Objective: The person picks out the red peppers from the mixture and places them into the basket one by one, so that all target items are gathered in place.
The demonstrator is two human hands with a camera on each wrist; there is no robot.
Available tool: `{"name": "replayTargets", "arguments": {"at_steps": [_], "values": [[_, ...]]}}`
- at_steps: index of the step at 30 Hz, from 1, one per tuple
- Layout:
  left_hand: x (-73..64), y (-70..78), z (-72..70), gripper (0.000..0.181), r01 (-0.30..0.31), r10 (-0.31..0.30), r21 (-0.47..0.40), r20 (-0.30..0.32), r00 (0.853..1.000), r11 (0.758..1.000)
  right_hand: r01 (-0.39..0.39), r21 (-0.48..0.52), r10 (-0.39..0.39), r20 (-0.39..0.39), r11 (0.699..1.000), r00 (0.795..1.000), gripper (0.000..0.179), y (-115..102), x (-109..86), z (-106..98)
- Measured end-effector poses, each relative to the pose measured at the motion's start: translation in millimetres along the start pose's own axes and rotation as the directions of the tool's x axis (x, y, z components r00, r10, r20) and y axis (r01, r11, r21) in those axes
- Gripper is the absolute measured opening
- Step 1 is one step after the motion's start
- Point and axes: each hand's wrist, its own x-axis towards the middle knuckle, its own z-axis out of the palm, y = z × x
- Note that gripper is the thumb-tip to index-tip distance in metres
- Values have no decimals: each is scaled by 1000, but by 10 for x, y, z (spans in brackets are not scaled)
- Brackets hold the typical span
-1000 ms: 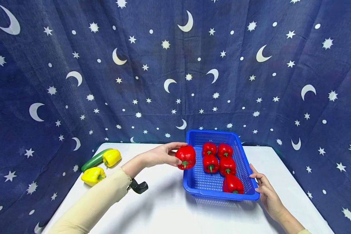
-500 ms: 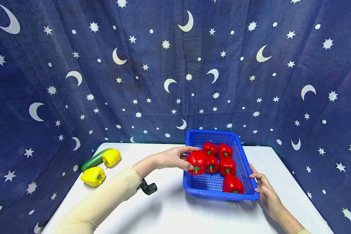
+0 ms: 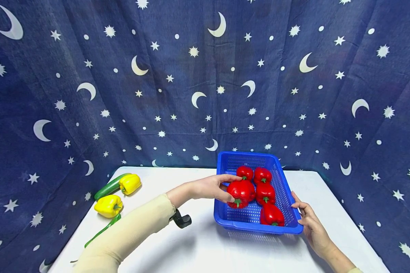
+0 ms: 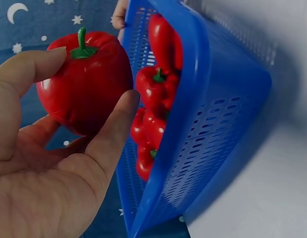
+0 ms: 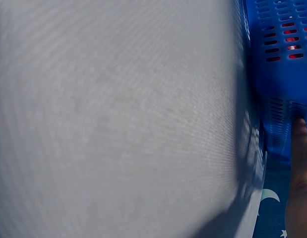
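Note:
My left hand (image 3: 214,188) grips a glossy red bell pepper (image 3: 237,192) between thumb and fingers, over the left part of a blue perforated basket (image 3: 253,227). In the left wrist view, the held pepper (image 4: 89,82) shows its green stem upward and stays clear of the basket's rim (image 4: 195,64). Inside the basket lie several red bell peppers (image 3: 265,194), one partly hidden behind the held one. At the basket's front right corner, my right hand (image 3: 315,227) holds the edge. One finger (image 5: 301,148) meets the outer wall in the right wrist view.
On the left of the white table (image 3: 205,246) lie two yellow bell peppers (image 3: 108,206), a cucumber-like green vegetable (image 3: 110,186) and a thin green chili (image 3: 104,229), partly behind my left sleeve (image 3: 133,231). A dark blue star-and-moon curtain (image 3: 177,94) surrounds the table.
My left hand has carried the red bell pepper rightward from the basket's left rim to over its inside. The green chili has come out from behind the sleeve. My right hand and the basket stay put.

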Motion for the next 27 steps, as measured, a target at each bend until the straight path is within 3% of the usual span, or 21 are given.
{"name": "replayTargets", "arguments": {"at_steps": [7, 21, 27], "values": [[83, -33, 72, 72, 66, -65, 92, -16, 998, 994, 17, 19, -17, 4, 1000, 1000, 46, 12, -3, 8], [213, -33, 152, 70, 188, -188, 53, -15, 982, 981, -5, -2, 5, -9, 1000, 1000, 45, 3, -12, 15], [274, 19, 205, 69, 211, -211, 95, -19, 977, 973, -13, -6, 13, -11, 1000, 1000, 45, -5, -7, 12]]}}
